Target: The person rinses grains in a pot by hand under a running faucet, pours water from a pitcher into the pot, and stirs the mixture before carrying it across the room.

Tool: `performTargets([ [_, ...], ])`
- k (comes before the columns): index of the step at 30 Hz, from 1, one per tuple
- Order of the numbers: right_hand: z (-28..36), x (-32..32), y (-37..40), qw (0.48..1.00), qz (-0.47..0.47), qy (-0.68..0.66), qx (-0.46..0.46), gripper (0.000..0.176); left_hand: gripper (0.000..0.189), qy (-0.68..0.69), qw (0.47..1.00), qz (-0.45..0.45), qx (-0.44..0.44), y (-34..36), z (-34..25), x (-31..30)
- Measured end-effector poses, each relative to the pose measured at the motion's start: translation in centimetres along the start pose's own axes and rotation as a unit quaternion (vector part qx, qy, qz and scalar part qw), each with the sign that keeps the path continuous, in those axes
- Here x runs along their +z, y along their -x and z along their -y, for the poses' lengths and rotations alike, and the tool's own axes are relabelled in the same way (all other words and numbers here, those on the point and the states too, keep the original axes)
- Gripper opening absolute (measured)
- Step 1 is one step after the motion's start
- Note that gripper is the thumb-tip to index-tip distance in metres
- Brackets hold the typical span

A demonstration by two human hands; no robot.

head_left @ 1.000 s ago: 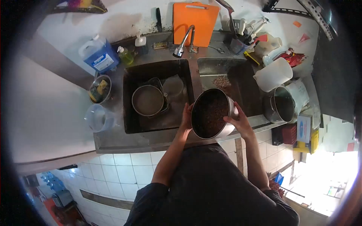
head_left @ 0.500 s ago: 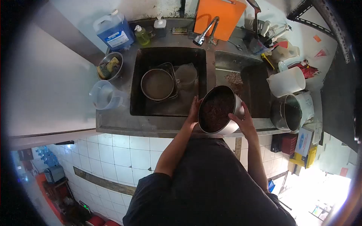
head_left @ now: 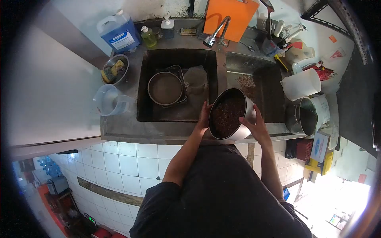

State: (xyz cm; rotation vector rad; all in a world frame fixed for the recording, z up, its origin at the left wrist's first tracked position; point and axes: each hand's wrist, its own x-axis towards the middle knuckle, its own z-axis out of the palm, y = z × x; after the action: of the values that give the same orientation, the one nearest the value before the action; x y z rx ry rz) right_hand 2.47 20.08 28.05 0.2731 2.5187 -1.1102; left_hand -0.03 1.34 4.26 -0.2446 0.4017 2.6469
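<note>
A deep round metal pot (head_left: 251, 115) is tilted toward the left at the sink's front edge, held between both hands. Dark reddish-brown residue or food (head_left: 227, 116) covers its inside; I cannot make out exactly what it is. My left hand (head_left: 204, 118) grips the pot's left side. On the opposite side, my right hand (head_left: 256, 126) has its thumb over the rim and its fingers round the outer wall. Behind the pot, a heap of pale and brown scraps (head_left: 246, 82) lies in the right sink basin (head_left: 274, 83).
The left basin (head_left: 145, 115) holds a round pan (head_left: 166, 88) of murky liquid and a clear container (head_left: 196, 78). A faucet (head_left: 216, 33) stands behind, before an orange cutting board (head_left: 234, 18). A white jug (head_left: 301, 85) and metal pot (head_left: 307, 117) flank the right side.
The pot has shifted very slightly upward, and its inside looks a little lighter. Both hands keep their hold on it.
</note>
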Motion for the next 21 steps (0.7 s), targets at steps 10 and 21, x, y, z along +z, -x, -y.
performTargets([
  [10, 0.0, 1.2, 0.1, 0.993, -0.036, 0.110, -0.005, 0.107, 0.072, -0.009, 1.000, 0.005, 0.008, 0.0, -0.4, -0.6],
  [21, -0.2, 1.4, -0.4, 0.992, -0.036, 0.117, -0.042, 0.107, 0.064, -0.007, 0.999, -0.036, 0.012, -0.4, -0.1, -1.9],
])
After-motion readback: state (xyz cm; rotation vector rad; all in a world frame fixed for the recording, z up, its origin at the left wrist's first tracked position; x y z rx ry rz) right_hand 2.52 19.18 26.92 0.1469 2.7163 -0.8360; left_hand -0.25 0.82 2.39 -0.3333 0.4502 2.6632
